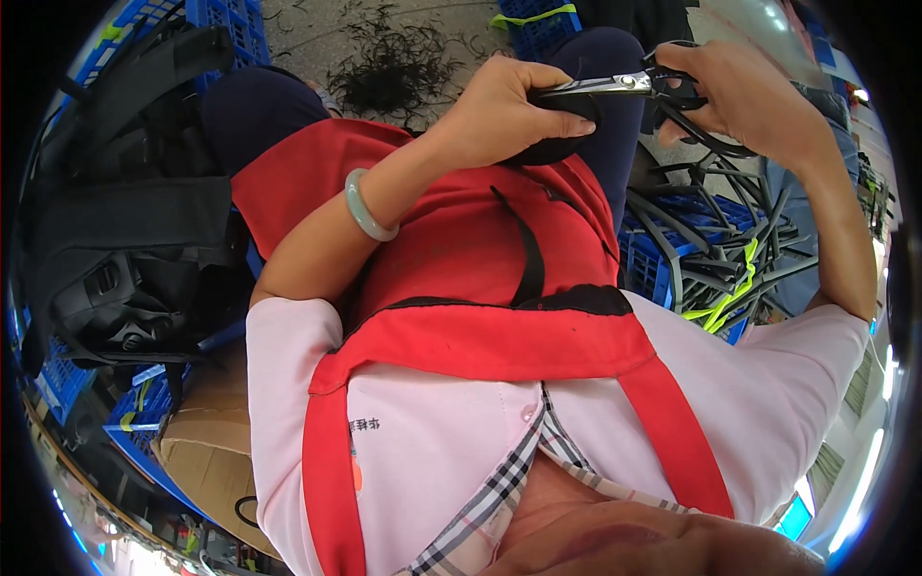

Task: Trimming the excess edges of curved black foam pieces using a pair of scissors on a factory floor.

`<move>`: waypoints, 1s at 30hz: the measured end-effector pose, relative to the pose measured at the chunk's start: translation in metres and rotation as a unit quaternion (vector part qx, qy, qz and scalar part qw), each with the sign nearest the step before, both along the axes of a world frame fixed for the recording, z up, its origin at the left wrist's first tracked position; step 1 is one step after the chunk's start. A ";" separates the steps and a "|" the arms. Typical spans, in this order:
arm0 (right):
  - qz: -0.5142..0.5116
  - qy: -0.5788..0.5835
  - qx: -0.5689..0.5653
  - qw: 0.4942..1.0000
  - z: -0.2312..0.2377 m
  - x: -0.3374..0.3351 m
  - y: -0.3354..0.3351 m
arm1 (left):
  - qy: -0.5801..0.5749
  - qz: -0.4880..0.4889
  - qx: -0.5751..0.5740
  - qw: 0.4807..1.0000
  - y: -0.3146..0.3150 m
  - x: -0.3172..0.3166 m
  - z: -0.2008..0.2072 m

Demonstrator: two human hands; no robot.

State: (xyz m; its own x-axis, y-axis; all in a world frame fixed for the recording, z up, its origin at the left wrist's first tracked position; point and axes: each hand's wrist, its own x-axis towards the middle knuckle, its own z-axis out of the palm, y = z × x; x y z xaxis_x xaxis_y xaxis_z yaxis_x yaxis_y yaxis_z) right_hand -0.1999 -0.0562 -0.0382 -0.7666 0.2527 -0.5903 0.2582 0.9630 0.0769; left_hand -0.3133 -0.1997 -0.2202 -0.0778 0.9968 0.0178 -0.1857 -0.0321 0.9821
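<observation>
Right grip [740, 101] is clamped round the black handles of the scissors [629, 84], whose metal blades reach across to the left grip [501, 110]. That one pinches a black piece [549, 150] between thumb and fingers, the blades just beside its fingertips. Beyond the left grip, dark scraps [394, 77] litter the floor; below the right grip, black strips [691, 216] fill a blue crate [645, 271].

Black piece [549, 151] partly behind left hand [501, 108]

The scissor blades [600, 85] are shiny metal, the apron [442, 230] matt cloth, the bangle [356, 204] smooth.
</observation>
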 end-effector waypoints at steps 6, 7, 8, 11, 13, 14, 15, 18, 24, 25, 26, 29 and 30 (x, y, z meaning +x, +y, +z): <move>0.096 0.051 0.032 0.994 0.002 0.008 0.011 | -0.003 0.010 0.006 1.000 0.000 0.004 0.001; 0.151 0.118 0.045 0.981 0.002 0.010 0.011 | 0.005 0.015 -0.003 1.000 0.000 0.004 0.002; 0.151 0.117 0.046 0.981 0.000 0.009 0.011 | 0.005 0.015 -0.003 1.000 0.000 0.004 0.003; 0.169 0.077 0.093 0.978 -0.002 0.005 0.009 | 0.012 0.013 -0.023 1.000 -0.002 0.005 0.002; 0.205 0.093 0.097 0.970 0.007 -0.003 0.003 | 0.005 0.041 0.019 0.999 0.000 0.008 -0.001; 0.204 0.093 0.098 0.970 0.014 -0.013 -0.003 | 0.005 0.040 0.020 0.999 0.000 0.008 -0.001; 0.152 -0.041 0.114 0.981 0.022 -0.037 -0.020 | 0.003 0.029 0.004 1.000 0.000 0.007 -0.001; 0.253 0.120 -0.030 0.960 0.006 -0.024 0.007 | 0.006 0.016 -0.014 1.000 -0.001 0.008 0.003; 0.234 0.069 -0.042 0.969 0.004 -0.027 0.014 | 0.003 0.019 -0.001 1.000 -0.004 0.010 0.001; 0.371 0.356 -0.213 0.831 -0.004 -0.010 0.033 | 0.001 0.011 0.002 1.000 -0.001 0.012 0.002; 0.372 0.356 -0.216 0.829 0.002 -0.021 0.022 | 0.001 0.013 0.000 1.000 0.000 0.012 -0.002; 0.089 -0.179 0.082 0.976 0.020 -0.051 -0.013 | -0.093 0.006 0.004 0.996 0.001 0.010 -0.016; 0.088 -0.169 0.077 0.979 0.019 -0.049 -0.012 | -0.118 0.001 0.009 0.993 0.001 0.008 -0.017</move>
